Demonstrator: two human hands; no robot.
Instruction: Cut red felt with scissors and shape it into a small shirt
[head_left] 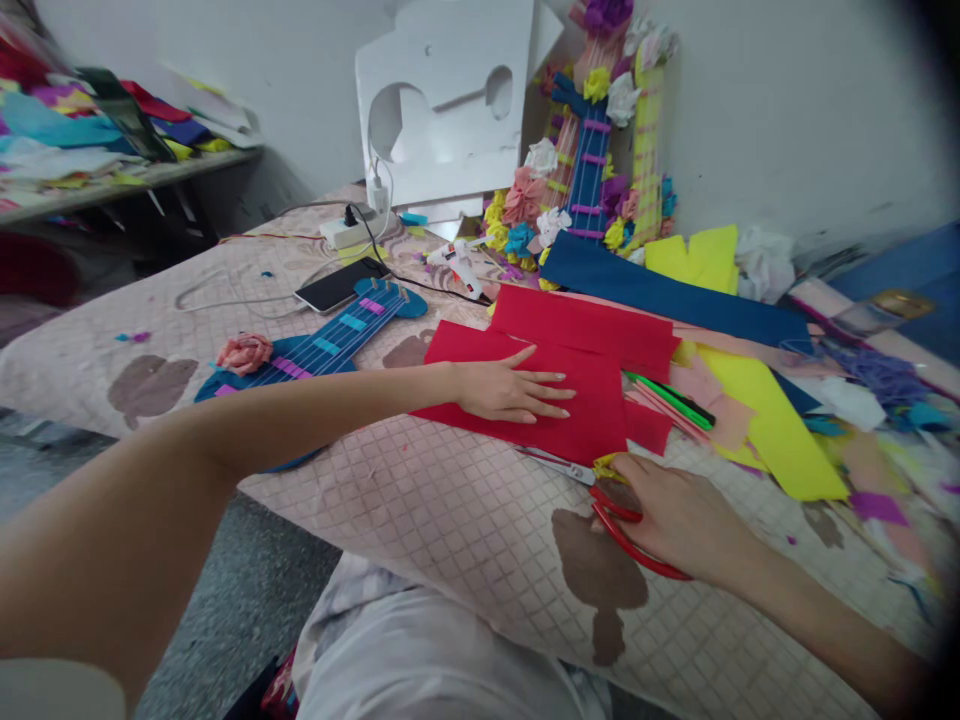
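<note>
My left hand (517, 391) lies flat with its fingers spread on a red sheet (585, 430) at the middle of the table. A second red strip (592, 330) lies just beyond it, partly touching its far edge. My right hand (667, 505) is wrapped around the red handles of a pair of scissors (574, 470), whose blades lie along the near edge of the red sheet. A small yellow bit shows at the scissors' pivot. Left of my left hand rests a blue paper guitar (330, 345) with a pink rose, its lower part hidden behind my forearm.
Behind the red sheets stand a hot glue gun (459, 265), a phone (343, 284) and a power strip (349, 232) with cables. Blue (675, 290) and yellow sheets (795, 430) and a green cutter (671, 402) lie to the right. Flower-decorated paper guitars (589, 170) lean on the wall.
</note>
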